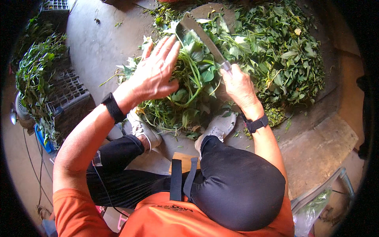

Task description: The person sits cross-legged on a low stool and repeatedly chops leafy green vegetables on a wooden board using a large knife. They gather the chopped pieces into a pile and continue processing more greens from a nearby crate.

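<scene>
My right hand (pixel 239 86) grips the handle of a large knife (pixel 207 40). Its long metal blade points up and to the left, over the leaves. Spread flat, my left hand (pixel 155 69) is over a bundle of green leafy vines (pixel 191 78), left of the blade, with fingers extended and nothing grasped. Whether its palm presses on the vines is hidden. Beyond the knife, part of a round, worn board (pixel 213 11) shows among the greens. A big heap of cut leaves (pixel 284 56) lies to the right of my right hand.
At left, long vines (pixel 38 68) drape over a dark plastic crate (pixel 69 89), beside a grey motor-like machine (pixel 22 108). My shoes (pixel 145 130) flank the vine bundle. A wooden board (pixel 319 151) lies at right, above a clear plastic bag (pixel 314 207). Cables (pixel 35 169) run along the left floor.
</scene>
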A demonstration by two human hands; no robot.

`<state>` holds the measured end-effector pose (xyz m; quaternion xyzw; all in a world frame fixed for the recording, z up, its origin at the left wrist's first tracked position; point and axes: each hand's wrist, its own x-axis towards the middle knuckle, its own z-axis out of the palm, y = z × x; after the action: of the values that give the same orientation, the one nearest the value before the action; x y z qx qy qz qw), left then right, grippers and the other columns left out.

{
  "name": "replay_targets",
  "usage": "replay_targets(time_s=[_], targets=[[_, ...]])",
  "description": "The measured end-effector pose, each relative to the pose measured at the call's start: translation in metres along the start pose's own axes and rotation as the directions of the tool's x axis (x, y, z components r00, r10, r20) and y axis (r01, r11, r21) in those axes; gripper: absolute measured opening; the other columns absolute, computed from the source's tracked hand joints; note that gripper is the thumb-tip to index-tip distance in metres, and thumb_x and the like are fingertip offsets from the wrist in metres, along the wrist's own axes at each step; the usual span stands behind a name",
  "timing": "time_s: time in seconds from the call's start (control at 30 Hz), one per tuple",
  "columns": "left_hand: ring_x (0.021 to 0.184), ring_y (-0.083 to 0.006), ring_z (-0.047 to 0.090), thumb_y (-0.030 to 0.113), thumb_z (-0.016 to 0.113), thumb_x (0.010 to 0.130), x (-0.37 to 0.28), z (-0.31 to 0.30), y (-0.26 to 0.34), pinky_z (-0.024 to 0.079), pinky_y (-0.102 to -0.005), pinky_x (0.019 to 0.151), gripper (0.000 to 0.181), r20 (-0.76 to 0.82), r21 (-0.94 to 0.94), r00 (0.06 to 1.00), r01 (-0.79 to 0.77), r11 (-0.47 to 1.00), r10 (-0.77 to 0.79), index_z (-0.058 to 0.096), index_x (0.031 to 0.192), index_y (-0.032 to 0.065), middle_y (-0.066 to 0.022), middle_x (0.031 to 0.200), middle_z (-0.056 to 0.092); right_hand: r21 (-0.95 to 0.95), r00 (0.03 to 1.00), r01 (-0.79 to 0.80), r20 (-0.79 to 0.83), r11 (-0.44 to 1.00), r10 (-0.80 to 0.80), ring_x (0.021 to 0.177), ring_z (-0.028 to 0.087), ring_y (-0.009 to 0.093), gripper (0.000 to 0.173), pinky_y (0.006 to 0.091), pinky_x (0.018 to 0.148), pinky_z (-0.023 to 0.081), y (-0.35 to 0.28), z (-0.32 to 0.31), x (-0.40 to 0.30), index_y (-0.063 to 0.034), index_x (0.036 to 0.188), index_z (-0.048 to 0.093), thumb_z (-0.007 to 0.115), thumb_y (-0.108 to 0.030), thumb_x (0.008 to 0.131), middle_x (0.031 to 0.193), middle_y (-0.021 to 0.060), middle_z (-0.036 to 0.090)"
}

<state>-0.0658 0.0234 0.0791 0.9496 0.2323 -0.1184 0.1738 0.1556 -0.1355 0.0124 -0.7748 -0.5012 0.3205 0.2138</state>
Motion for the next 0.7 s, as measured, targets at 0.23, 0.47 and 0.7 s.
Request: replay_targets(time_s=[0.23,0.47,0.7], targets=[[0.148,-0.0323,0.016,0.061,0.083,0.052,-0.003,0.022,0.021,0.004,-0.0641,0.115,0.129,0.073,0.021,0.97,-0.235,0.972,0.233,0.022,0.153,0.007,-0.0137,0.16,0.018,0.094,0.999,0.016,-0.041,0.995,-0.012,0.07,0.064,0.045,0.027,0.0523,0.057,0.05,-0.006,-0.005,-0.001,-0.0055,0.091,0.051,0.057,-0.032,0.097,0.07,0.0228,0.063],[0.149,-0.0344,0.011,0.062,0.084,0.052,0.03,0.035,-0.033,0.004,-0.0658,0.114,0.131,0.014,0.142,0.997,-0.074,0.987,0.073,0.021,0.152,0.0048,-0.0162,0.161,0.015,0.356,0.983,0.046,-0.18,0.933,0.02,0.049,0.052,0.016,0.021,0.0348,0.047,0.043,-0.018,-0.041,-0.022,-0.0031,0.09,0.056,0.06,-0.022,0.098,0.06,0.0086,0.056],[0.146,-0.0374,0.02,0.087,0.061,0.057,0.039,0.041,-0.043,0.0,-0.0632,0.115,0.129,-0.077,0.068,0.996,-0.043,0.997,0.048,0.033,0.143,-0.0047,-0.0219,0.148,0.038,-0.037,0.966,-0.156,-0.212,0.987,0.145,0.058,0.062,0.037,0.023,0.0449,0.052,0.046,0.002,-0.084,-0.043,-0.0032,0.093,0.056,0.057,-0.025,0.099,0.067,0.019,0.061]])
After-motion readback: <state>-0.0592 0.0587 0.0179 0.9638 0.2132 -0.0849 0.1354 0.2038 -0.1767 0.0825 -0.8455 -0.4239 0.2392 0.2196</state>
